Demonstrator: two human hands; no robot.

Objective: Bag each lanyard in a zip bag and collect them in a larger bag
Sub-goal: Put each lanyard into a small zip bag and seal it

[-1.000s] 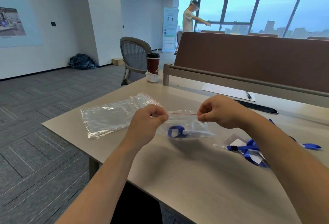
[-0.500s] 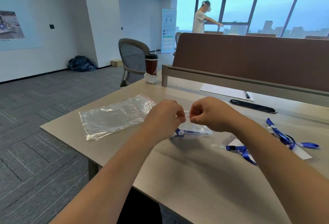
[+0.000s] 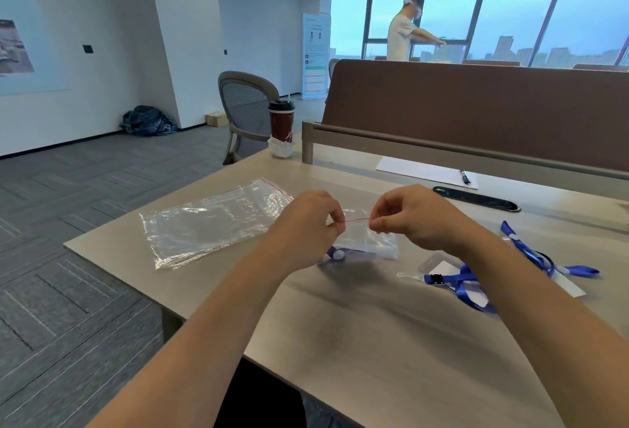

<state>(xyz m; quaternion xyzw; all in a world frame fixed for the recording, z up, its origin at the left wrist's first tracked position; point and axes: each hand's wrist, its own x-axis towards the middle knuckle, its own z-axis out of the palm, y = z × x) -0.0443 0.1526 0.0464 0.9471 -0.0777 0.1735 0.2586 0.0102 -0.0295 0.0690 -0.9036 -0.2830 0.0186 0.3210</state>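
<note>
My left hand (image 3: 308, 223) and my right hand (image 3: 410, 216) both pinch the red zip strip of a small clear zip bag (image 3: 369, 242), held just above the table. Inside it sits a folded blue lanyard (image 3: 335, 254). A larger clear zip bag (image 3: 211, 223) with a red seal lies flat on the table to the left. To the right lie two loose blue lanyards with badge holders, one (image 3: 459, 283) near my right forearm, the other (image 3: 541, 259) further right.
A red coffee cup (image 3: 281, 121) stands at the table's far left corner. A white paper with a pen (image 3: 425, 170) and a black oblong cable cover (image 3: 476, 199) lie near the brown divider (image 3: 476, 111). A chair (image 3: 246, 111) and a person stand beyond.
My hands came close together along the zip strip, then drew a little apart again. The small bag's lower end has dropped to the table.
</note>
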